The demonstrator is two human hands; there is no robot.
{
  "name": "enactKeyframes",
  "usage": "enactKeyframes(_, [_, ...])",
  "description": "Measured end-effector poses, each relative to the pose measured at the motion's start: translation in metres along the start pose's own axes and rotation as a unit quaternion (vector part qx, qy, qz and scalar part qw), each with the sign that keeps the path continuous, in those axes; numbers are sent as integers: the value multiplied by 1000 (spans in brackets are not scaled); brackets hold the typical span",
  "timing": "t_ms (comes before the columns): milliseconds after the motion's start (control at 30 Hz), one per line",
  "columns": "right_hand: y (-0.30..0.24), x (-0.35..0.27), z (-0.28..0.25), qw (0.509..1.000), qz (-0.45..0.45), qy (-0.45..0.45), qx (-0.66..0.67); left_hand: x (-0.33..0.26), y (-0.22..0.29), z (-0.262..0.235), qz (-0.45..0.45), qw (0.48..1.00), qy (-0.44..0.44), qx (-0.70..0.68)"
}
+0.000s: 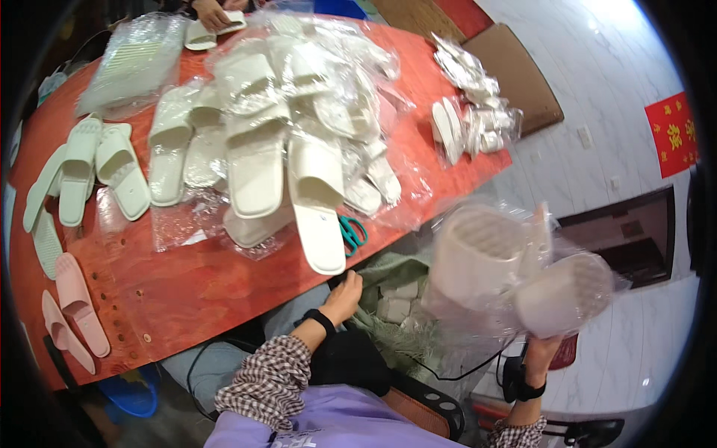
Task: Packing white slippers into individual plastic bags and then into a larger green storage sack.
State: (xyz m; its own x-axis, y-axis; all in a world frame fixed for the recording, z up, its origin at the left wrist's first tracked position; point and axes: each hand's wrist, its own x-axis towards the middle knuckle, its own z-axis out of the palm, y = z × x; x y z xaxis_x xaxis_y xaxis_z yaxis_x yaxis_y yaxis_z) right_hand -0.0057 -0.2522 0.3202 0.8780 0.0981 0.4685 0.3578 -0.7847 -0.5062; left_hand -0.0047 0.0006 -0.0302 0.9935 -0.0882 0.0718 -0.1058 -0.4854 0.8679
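Far to the left of my left hand, a pair of pink slippers [84,310] lies on the red table [179,306]. Nearer, and beyond that hand, mint-green slippers [81,172] sit beside a heap of white slippers [255,160], many in clear plastic. My left forearm slants up and rightward in its checkered sleeve [265,381], and my left hand [343,297] hangs at the table edge with fingers curled; I cannot tell whether they pinch anything. Just beyond it lie teal-handled scissors [361,233]; just right of it, a green sack [392,278] gapes. Further right, bagged pale-pink slippers [478,261] are held up by my right hand [544,352], forearm nearly upright, gripping them from below, fingers mostly hidden behind the plastic.
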Motion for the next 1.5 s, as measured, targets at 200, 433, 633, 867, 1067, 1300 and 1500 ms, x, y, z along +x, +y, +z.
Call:
enactKeyframes(200, [-43,88,79,941,32,39,334,-8,-37,37,59,998,34,1])
enactKeyframes(433, [-163,154,320,854,-12,-232,466,-6,-12,11,-10,994,-79,-70])
enactKeyframes(633, [-248,129,426,827,61,-429,357,-10,-11,4,-42,989,-116,-76])
enactKeyframes(867, [-257,147,404,742,34,-532,407,-9,-40,26,41,993,-81,-77])
enactKeyframes(1067, [-217,148,301,746,-69,-480,457,-7,-18,2,-42,988,-95,-116])
enactKeyframes(1300, [-96,139,166,859,2,-394,326,-10,-32,10,-23,988,-71,-133])
enactKeyframes(1500, [-5,90,128,882,106,-372,269,-3,-18,-4,-32,991,-81,-99])
